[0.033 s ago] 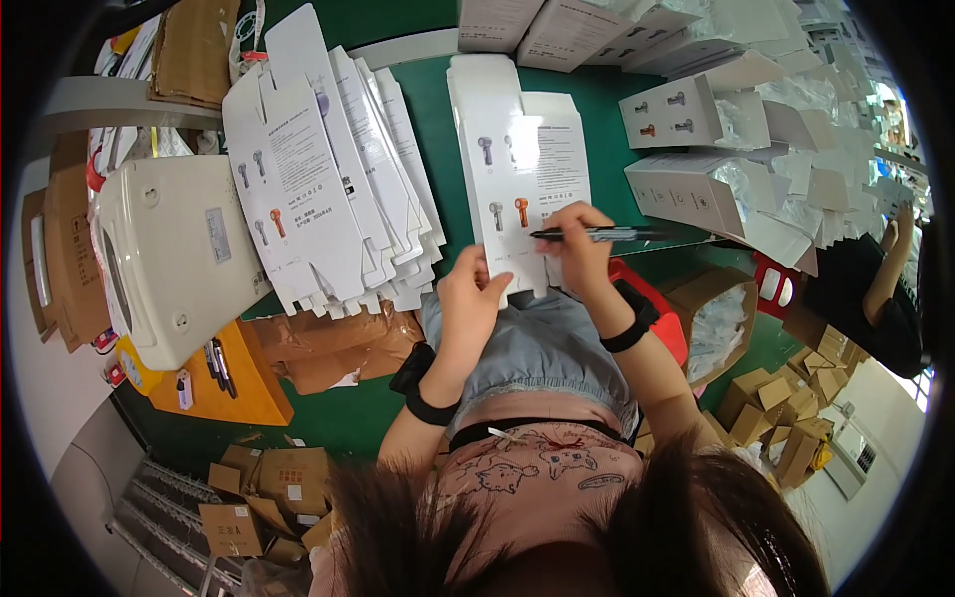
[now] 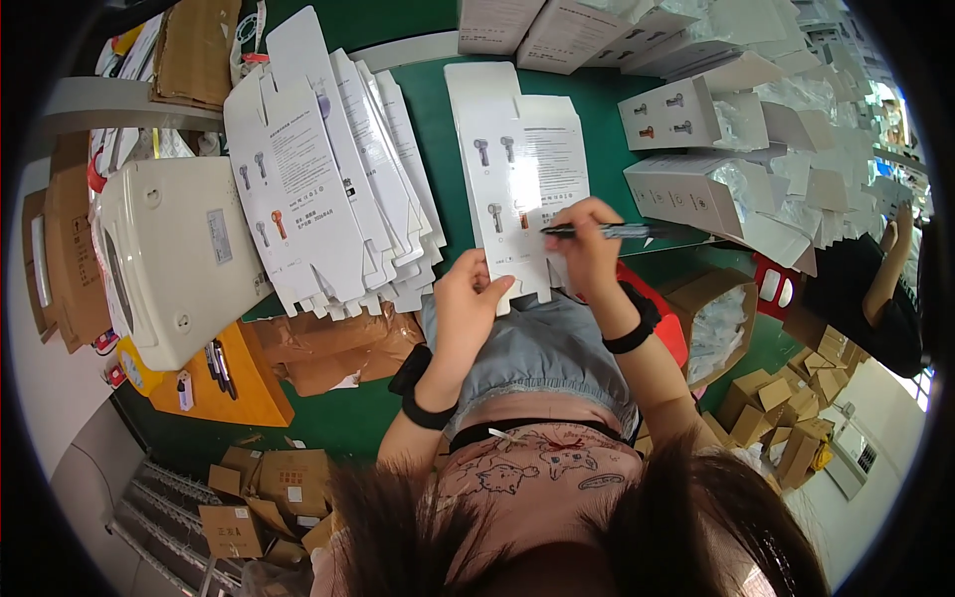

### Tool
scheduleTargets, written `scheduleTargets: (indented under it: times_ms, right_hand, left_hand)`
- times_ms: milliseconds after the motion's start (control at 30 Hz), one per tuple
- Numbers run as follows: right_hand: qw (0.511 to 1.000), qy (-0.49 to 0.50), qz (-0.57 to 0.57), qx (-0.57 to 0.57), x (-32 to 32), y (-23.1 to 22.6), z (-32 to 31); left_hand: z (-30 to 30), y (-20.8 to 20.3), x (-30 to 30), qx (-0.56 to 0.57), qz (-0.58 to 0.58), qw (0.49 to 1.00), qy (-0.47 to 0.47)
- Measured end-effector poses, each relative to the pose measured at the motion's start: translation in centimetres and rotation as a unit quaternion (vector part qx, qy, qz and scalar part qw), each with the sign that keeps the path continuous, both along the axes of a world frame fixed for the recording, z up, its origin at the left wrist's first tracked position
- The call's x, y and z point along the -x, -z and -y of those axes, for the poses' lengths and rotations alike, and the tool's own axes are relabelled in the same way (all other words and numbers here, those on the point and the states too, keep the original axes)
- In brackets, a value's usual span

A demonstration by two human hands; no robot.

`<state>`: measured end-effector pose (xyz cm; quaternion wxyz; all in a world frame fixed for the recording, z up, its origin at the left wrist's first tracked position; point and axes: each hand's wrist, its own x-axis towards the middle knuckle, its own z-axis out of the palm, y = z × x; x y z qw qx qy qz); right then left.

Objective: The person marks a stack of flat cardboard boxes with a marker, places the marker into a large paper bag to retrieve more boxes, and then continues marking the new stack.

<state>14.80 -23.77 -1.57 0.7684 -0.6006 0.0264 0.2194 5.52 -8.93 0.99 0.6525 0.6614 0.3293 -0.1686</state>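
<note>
A flattened white carton, printed with small pictures of handheld devices, lies in front of me at the green table's near edge. My left hand pinches its lower left corner, thumb on top and the other fingers partly hidden beneath. In my right hand is a black marker pen, its tip pointing left over the carton's lower part, close to the orange device picture. Whether the tip touches the card I cannot tell. Left of it rests a fanned stack of similar flat cartons.
Open white boxes holding clear plastic bags crowd the far right. A beige plastic case sits at the left, near several pens on an orange surface. Brown cardboard boxes stand on the floor. Another person's arm shows at the right edge.
The carton has shifted and turned slightly, its top edge now a little nearer me. My right hand and the pen have moved slightly right and away from me. My left hand keeps its hold.
</note>
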Motion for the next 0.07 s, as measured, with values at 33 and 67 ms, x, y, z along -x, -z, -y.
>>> scheduleTargets:
  times_ms: [33, 67]
  right_hand:
    - [0.997, 0.007, 0.028, -0.068, -0.9, -0.5, 0.7]
    - [0.989, 0.012, 0.055, -0.134, -2.0, -0.9, 1.5]
  left_hand:
    - [-0.9, -1.2, 0.2, 0.061, 0.023, 0.998, -0.006]
    - [-1.9, -2.8, 0.5, 0.124, 0.044, 0.991, -0.013]
